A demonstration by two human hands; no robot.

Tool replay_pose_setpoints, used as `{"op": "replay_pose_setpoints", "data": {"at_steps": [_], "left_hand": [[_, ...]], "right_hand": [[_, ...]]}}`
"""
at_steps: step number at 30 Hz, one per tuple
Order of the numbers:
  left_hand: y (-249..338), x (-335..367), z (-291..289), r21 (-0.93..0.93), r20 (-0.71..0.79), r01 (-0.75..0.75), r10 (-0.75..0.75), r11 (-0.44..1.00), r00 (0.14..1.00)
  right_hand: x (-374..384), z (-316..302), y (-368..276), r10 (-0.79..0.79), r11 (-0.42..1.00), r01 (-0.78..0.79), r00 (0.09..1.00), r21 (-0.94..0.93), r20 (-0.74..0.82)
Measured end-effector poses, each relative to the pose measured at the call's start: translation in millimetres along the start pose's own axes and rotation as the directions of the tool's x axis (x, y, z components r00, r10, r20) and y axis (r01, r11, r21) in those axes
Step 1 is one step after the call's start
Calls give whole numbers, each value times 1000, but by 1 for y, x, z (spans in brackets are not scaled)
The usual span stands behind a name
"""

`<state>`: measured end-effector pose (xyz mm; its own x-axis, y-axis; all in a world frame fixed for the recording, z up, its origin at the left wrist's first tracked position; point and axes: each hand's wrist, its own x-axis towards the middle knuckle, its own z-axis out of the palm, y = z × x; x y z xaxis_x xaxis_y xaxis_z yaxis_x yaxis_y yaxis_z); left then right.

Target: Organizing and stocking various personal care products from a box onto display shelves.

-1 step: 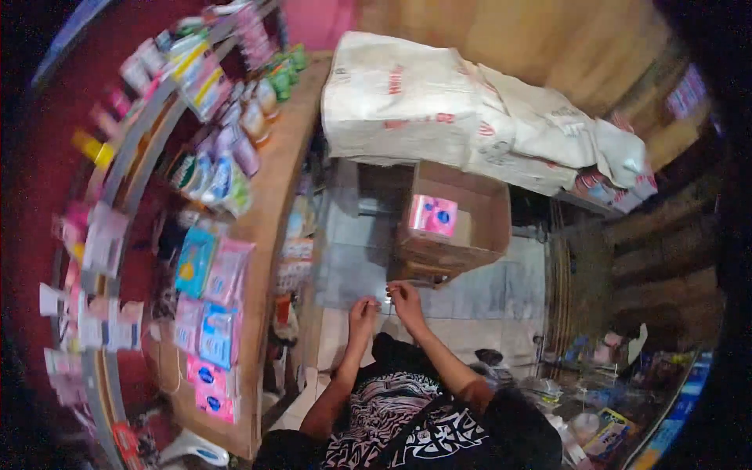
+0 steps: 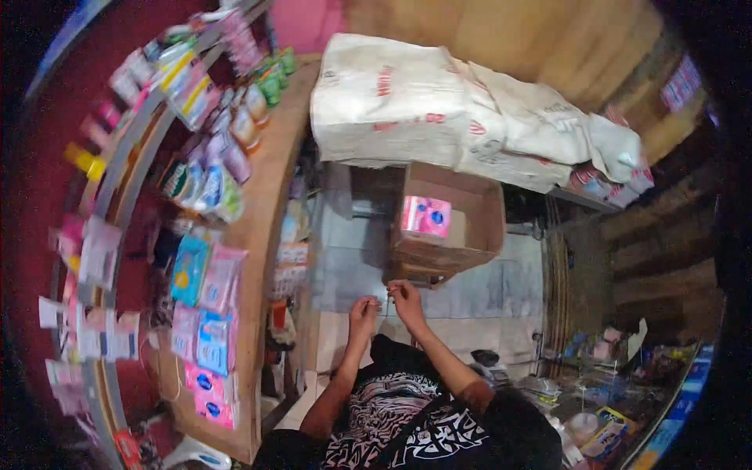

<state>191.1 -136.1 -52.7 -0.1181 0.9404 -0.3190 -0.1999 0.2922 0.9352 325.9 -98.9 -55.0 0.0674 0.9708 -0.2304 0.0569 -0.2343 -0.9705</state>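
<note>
Head view: the left hand point(image 2: 363, 309) and right hand point(image 2: 404, 294) are hovering just beside each other in front of the body, over the floor point(image 2: 462, 333). Fingers on both are lying bent in toward the thumbs, the tips sitting close together; whether either grip is holding some small thing, I cannot tell, as the fingertips are showing too small and blurred.

Just beyond the hands, nearest to the right one, a cardboard box point(image 2: 423, 252) is standing with its top open. A pink pack point(image 2: 427, 216) is showing at the left side of its opening; whether it is resting inside or on the edge is unclear.

Behind the box, white sacks point(image 2: 388, 102) with red print are lying in a long row. Along the left, a wooden table point(image 2: 270, 200) is carrying a teal pack point(image 2: 190, 270), a blue pack point(image 2: 215, 342), two pink packets point(image 2: 210, 392) near its close end, and bottles point(image 2: 223, 149) farther up. Past the table, a shelf point(image 2: 117, 184) is holding more small goods.
</note>
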Motion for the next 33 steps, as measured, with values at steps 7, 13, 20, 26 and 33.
{"op": "replay_pose_setpoints", "data": {"at_steps": [7,13,20,26,33], "left_hand": [[13,49,90,107,161,31,-48,994,986],[15,98,116,36,234,3,-12,999,972],[28,169,144,84,273,94,-114,992,955],[7,219,174,363,343,-125,-8,923,939],[-35,263,201,280,267,157,-234,947,935]], "right_hand": [[58,-104,4,-97,989,63,958,-132,-269],[108,-138,4,91,992,-44,897,118,-433],[154,-171,-1,109,956,20,902,291,-418],[198,-194,6,499,809,-336,826,482,-262],[269,-198,58,639,724,-538,759,431,-125]]}}
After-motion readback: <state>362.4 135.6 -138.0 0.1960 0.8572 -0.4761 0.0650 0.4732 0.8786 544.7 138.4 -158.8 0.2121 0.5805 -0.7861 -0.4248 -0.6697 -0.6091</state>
